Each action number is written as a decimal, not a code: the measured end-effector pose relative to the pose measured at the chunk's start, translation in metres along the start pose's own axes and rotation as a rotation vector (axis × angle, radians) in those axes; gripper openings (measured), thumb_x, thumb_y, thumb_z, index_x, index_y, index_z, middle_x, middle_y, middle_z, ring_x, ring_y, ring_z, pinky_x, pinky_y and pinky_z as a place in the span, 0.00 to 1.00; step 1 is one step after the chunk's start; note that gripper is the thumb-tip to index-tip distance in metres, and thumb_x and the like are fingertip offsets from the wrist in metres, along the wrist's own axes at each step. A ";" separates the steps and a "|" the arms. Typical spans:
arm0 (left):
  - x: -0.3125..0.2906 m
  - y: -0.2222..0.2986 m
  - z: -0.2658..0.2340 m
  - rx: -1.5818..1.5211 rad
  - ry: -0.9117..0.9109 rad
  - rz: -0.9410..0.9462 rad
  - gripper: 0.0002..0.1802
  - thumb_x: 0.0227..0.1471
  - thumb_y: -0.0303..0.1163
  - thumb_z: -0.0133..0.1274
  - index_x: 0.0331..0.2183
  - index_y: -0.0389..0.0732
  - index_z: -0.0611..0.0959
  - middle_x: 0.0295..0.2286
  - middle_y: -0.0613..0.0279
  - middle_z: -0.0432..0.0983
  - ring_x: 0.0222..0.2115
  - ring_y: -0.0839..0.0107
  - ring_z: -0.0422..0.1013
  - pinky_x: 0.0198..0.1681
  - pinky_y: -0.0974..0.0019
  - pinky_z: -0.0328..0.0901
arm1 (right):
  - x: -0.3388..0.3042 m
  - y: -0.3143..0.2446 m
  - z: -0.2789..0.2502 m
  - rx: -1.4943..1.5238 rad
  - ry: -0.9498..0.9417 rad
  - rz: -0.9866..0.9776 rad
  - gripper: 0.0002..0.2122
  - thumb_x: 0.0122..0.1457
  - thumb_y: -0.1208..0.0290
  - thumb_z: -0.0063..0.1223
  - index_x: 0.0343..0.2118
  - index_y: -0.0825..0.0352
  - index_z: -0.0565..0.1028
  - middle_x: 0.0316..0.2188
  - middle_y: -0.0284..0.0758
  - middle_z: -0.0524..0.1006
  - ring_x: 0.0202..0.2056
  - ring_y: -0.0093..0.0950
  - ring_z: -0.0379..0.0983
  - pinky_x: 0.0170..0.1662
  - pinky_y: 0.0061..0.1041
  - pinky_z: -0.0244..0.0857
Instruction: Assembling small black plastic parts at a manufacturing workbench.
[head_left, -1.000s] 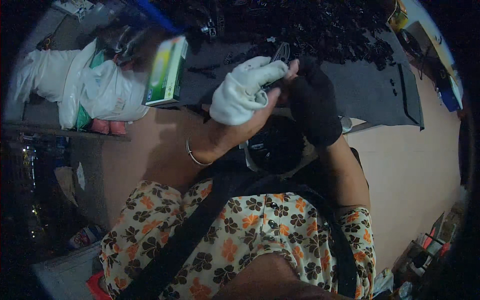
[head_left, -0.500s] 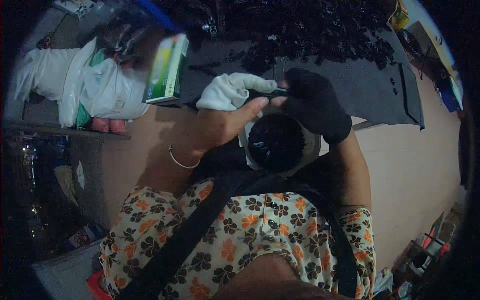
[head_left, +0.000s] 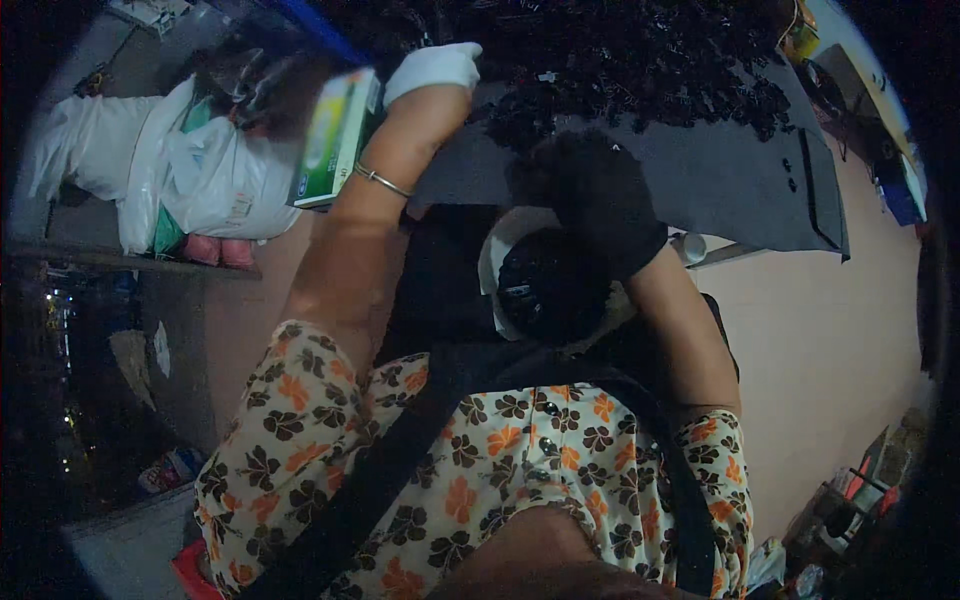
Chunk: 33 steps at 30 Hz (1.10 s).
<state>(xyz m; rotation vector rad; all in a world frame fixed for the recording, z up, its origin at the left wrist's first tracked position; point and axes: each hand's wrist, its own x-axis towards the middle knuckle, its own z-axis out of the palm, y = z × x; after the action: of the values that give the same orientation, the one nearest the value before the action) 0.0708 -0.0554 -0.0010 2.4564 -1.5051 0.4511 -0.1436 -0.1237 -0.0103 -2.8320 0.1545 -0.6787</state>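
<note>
One dark pile [head_left: 660, 70] sits at three o'clock from your left hand [head_left: 434, 71], one o'clock from your right hand [head_left: 598, 200], near both; whether fingers grasp anything, I can't tell.

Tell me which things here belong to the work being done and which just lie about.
Seemingly in use:
white-gloved left hand, hold unclear
black-gloved right hand, hold unclear
pile of small black parts
pale-rimmed round container with black contents

Apparently just lying about:
green box beside the left forearm
white plastic bags
</note>
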 end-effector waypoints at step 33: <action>-0.082 0.063 -0.068 -1.258 -0.186 -0.077 0.15 0.47 0.24 0.51 0.40 0.35 0.76 0.24 0.60 0.76 0.24 0.80 0.70 0.27 0.77 0.66 | -0.008 0.013 -0.022 0.335 0.315 -0.069 0.08 0.48 0.74 0.56 0.33 0.66 0.74 0.27 0.37 0.75 0.28 0.31 0.74 0.30 0.25 0.66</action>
<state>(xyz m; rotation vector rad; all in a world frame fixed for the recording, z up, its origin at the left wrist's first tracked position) -0.0304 0.0075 0.0338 1.5163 -1.1450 -0.6042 -0.1612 -0.1390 0.0026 -2.4079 -0.0066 -1.0547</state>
